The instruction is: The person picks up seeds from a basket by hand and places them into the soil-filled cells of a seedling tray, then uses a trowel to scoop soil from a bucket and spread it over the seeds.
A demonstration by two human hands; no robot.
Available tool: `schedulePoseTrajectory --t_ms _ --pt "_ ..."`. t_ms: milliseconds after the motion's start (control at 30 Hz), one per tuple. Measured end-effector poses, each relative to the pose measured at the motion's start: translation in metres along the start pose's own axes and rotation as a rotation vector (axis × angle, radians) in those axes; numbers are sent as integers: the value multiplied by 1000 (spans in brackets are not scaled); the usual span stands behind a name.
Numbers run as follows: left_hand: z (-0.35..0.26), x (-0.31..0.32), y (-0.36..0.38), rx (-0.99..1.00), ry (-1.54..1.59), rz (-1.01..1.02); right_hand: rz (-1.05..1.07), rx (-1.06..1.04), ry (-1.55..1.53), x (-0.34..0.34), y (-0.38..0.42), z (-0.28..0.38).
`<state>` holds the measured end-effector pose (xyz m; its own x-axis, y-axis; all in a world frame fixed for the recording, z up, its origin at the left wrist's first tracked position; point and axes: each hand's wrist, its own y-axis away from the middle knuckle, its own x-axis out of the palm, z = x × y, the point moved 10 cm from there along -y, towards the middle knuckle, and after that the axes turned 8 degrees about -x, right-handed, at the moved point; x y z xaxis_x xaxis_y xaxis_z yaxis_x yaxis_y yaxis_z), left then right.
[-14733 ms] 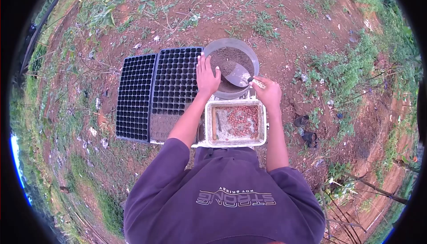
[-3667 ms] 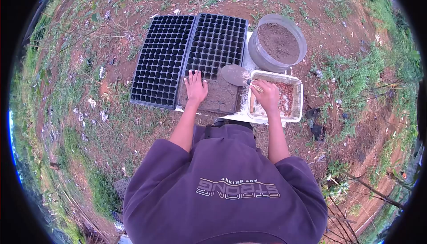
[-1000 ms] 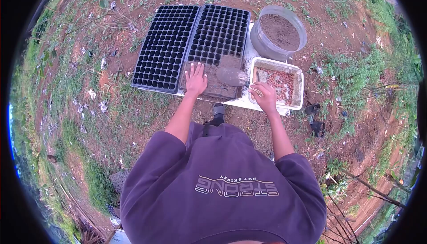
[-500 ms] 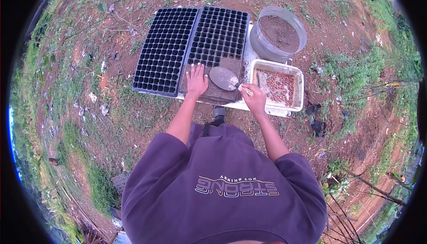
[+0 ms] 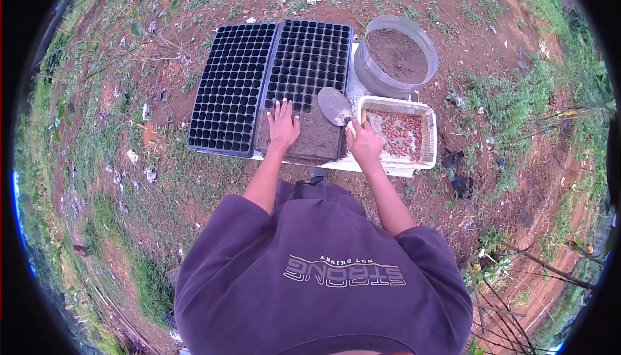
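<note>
- Right hand (image 5: 364, 146): closed around the handle of the trowel (image 5: 335, 106), just right of the filled seed tray (image 5: 309, 89).
- Left hand (image 5: 283, 125): open, fingers spread, flat on the soil in that tray's near rows.
- Trowel blade: over the tray's near right corner.
- White tub (image 5: 424, 151): right of the tray, holding reddish seeds.
- Empty seed tray (image 5: 228, 89): touching its left side.
- Soil bucket (image 5: 396, 57): beyond its far right corner.

White worktop (image 5: 354, 89) on bare ground. Two black seed trays (image 5: 272, 86) at 9 o'clock. Soil bucket (image 5: 395, 57) at 1 o'clock, seed tub (image 5: 399, 136) at 4 o'clock.
</note>
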<state>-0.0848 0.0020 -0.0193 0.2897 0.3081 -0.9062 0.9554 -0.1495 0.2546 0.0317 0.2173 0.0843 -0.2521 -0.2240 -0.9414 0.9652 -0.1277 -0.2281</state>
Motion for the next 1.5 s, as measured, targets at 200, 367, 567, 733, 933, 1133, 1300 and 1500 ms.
schedulePoseTrajectory --t_ms 200,367,567,733,933,1133,1300,1500 --pt "-1 -2 -3 -13 -31 -27 29 -70 -61 10 19 15" --pt "-1 -3 -2 20 -96 -29 -51 -19 40 3 9 3" --pt "0 -6 -6 18 -74 -49 -24 -198 -87 11 15 31" --pt "2 -7 -5 46 -50 -74 -73 4 7 14 -7 8" --pt "2 -9 -9 24 -43 -63 9 -200 -65 20 0 24" --pt "0 -11 -9 70 -23 -98 -10 -81 -34 24 -5 26" --pt "3 -8 -8 64 -35 -101 60 -139 -3 26 -16 18" --pt "2 -7 -9 50 -40 -93 -48 -174 -8 22 -11 20"
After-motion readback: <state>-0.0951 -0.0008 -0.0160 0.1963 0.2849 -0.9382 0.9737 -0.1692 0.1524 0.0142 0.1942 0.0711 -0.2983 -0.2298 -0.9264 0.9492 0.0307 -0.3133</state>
